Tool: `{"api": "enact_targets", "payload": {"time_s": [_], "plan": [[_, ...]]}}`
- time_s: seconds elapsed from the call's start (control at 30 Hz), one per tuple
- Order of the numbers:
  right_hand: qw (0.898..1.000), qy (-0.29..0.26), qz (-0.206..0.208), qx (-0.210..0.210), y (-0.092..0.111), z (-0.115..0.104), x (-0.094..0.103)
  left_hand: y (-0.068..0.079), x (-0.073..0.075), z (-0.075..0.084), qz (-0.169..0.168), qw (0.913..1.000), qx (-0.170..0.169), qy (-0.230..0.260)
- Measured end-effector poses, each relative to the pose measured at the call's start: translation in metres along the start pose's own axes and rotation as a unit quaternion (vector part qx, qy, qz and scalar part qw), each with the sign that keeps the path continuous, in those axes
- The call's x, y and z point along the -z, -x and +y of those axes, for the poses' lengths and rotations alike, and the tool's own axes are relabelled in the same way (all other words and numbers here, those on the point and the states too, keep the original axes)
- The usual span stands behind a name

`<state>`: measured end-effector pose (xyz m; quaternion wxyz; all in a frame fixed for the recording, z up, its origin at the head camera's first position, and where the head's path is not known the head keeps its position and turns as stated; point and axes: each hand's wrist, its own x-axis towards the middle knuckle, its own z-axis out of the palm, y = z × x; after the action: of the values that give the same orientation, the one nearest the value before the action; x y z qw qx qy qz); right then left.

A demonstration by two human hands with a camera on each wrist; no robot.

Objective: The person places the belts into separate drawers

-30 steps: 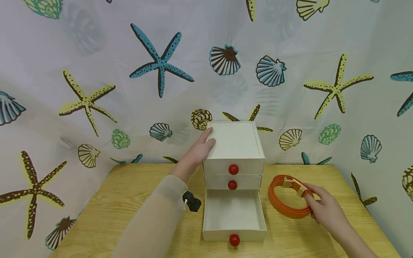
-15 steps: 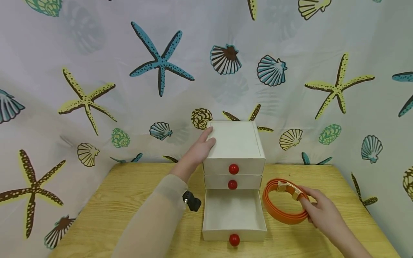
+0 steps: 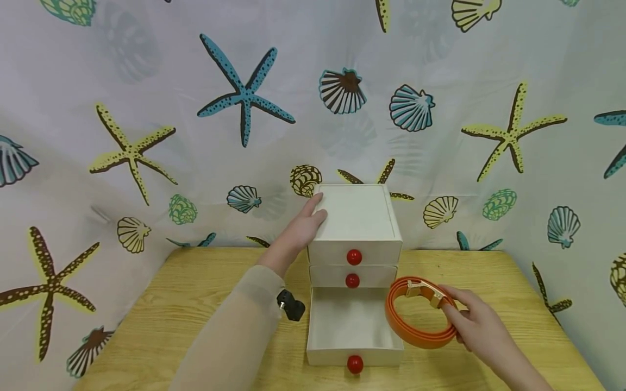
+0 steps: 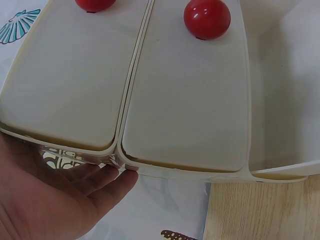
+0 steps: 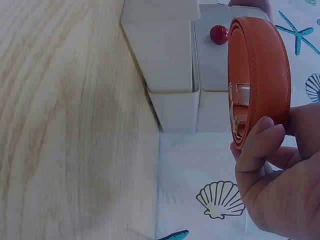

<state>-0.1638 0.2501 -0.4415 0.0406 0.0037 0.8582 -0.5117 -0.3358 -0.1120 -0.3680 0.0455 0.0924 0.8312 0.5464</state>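
Note:
A white chest of small drawers [image 3: 357,212] with red round knobs stands on the wooden table. Its bottom drawer [image 3: 352,320] is pulled out and shows a bare inside. My left hand [image 3: 300,228] rests on the chest's upper left side, and in the left wrist view its straight fingers [image 4: 112,192] lie along that wall. An orange coiled belt [image 3: 423,336] with a gold buckle is pinched between the thumb and fingers of my right hand [image 3: 476,320]. In the head view the belt's left edge overlaps the right wall of the pulled-out drawer; the right wrist view shows the belt [image 5: 270,70] raised off the table.
The wooden table [image 3: 210,304] extends on both sides of the chest. A pale cloth [image 3: 274,163] printed with starfish and shells hangs behind and at the sides. A small black device [image 3: 290,305] sits at my left wrist.
My right hand has carried the belt left and slightly toward me, from beside the chest to the edge of the pulled-out drawer. The left hand and the chest stay in place.

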Motion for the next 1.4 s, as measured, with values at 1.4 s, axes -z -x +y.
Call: {"api": "enact_targets", "payload": {"time_s": [1.4], "plan": [[1.000, -0.014, -0.010, 0.009, -0.007, -0.031, -0.062, 0.002, 0.000, 0.000, -0.002, 1.0000, -0.001, 0.000]]}}
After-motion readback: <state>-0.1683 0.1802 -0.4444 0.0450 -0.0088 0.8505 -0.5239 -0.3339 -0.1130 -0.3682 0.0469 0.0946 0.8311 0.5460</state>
